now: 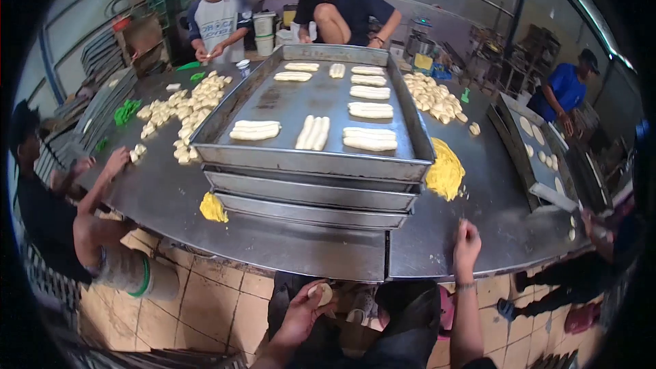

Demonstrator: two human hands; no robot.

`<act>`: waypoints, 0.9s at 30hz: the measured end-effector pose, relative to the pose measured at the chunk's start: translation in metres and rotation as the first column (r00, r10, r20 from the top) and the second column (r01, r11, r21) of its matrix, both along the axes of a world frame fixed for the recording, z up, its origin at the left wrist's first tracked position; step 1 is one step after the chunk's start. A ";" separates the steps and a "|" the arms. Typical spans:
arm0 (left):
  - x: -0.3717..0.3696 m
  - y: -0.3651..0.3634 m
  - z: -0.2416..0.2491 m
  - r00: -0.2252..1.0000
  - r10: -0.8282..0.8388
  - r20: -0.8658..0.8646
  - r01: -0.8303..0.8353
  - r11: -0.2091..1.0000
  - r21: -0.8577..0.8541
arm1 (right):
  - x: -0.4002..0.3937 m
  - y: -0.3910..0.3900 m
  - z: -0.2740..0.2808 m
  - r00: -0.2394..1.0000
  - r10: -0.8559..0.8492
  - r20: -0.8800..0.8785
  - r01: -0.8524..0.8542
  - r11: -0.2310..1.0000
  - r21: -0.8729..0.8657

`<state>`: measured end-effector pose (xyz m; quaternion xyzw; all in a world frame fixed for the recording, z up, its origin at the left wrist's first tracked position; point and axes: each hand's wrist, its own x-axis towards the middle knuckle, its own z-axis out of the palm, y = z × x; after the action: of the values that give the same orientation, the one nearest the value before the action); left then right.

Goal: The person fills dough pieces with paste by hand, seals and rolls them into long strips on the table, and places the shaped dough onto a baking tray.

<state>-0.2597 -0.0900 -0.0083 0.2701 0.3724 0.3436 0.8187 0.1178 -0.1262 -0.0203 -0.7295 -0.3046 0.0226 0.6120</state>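
My left hand (301,316) is closed around a small, pale, round piece of dough (321,294), held low over my lap in front of the table edge. My right hand (467,249) hovers by the front of the table with its fingers curled together; whatever is between them, if anything, is too small to make out. Just beyond it lies a mound of soft yellow paste (445,169), apart from the fingers. A big metal tray (307,159) tops a stack in the middle, carrying several shaped dough strips (313,132) in joined groups.
Dough pieces lie heaped left (188,106) and right (434,96) of the stack. A smaller yellow lump (213,208) sits by its left corner. Another tray (540,157) stands at the right. Several people work around the metal table (307,249); a bucket (154,277) stands lower left.
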 end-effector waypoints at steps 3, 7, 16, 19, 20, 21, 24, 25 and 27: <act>0.002 -0.007 -0.003 0.998 0.002 -0.061 -0.004 1.000 -0.023 | -0.070 -0.046 0.023 0.907 0.284 -0.311 -0.290 0.957 0.030; 0.007 -0.014 -0.018 0.990 -0.127 -0.060 0.129 0.991 0.029 | -0.153 -0.080 0.049 0.635 0.477 -0.607 -0.529 0.842 0.108; 0.041 -0.026 0.006 0.959 -0.280 0.042 0.279 0.960 0.038 | -0.185 -0.099 0.042 0.685 0.544 -0.484 -0.612 0.790 0.022; 0.043 -0.022 0.015 0.945 -0.326 0.027 0.327 0.945 -0.006 | -0.182 -0.096 0.053 0.695 0.513 -0.504 -0.602 0.798 -0.019; 0.044 -0.021 0.018 0.942 -0.335 0.020 0.336 0.942 -0.013 | -0.180 -0.096 0.052 0.695 0.504 -0.513 -0.595 0.804 -0.017; 0.044 -0.022 0.021 0.941 -0.335 0.051 0.336 0.942 -0.013 | -0.176 -0.097 0.051 0.672 0.519 -0.529 -0.602 0.798 0.018; 0.042 -0.024 0.022 0.933 -0.356 0.059 0.358 0.933 -0.035 | -0.176 -0.093 0.064 0.730 0.496 -0.470 -0.595 0.799 -0.081; 0.043 -0.022 0.022 0.925 -0.378 0.040 0.380 0.924 -0.033 | -0.175 -0.090 0.067 0.800 0.538 -0.267 -0.585 0.798 -0.145; 0.043 -0.023 0.025 0.913 -0.408 0.028 0.409 0.912 -0.029 | -0.181 -0.081 0.076 0.818 0.574 -0.028 -0.569 0.801 -0.186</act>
<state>-0.2169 -0.1131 0.0162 0.3241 0.3048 0.1616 0.8809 -0.0631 -0.2069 0.0560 -0.6580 -0.5157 0.2235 0.5011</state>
